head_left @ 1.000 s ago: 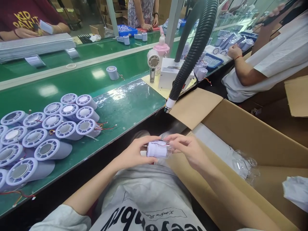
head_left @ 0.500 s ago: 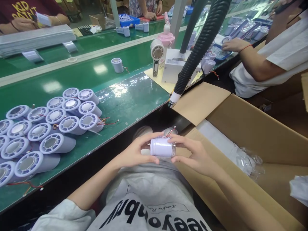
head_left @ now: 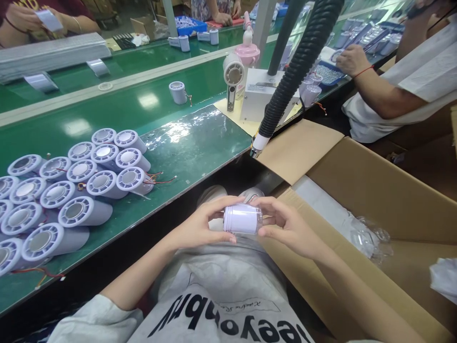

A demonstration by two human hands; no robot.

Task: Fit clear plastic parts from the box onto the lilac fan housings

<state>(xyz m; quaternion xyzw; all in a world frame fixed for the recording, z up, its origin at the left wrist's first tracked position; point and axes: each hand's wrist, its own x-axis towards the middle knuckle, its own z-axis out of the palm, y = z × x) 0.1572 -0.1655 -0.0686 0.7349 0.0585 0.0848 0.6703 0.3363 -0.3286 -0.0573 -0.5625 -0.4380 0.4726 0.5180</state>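
The left hand (head_left: 200,226) and the right hand (head_left: 285,221) hold one purple can (head_left: 243,219) between them, just left of the big brown box (head_left: 392,186). The can is turned sideways. The left hand is half open, like a C, with its thumb on the near side of one end and its fingers on the far side. The right hand curls the same way around the other end, where there is see-through plastic (head_left: 259,220). Inside the box are clear plastic pieces (head_left: 369,236). Left of the box, on the green table (head_left: 189,157), many purple cans (head_left: 102,212) sit close together. Past the box are a black hose (head_left: 296,71), a white machine (head_left: 255,107) and a little fan (head_left: 233,71). Also past the box, another person's hand (head_left: 353,61) is near a blue tray (head_left: 326,75).
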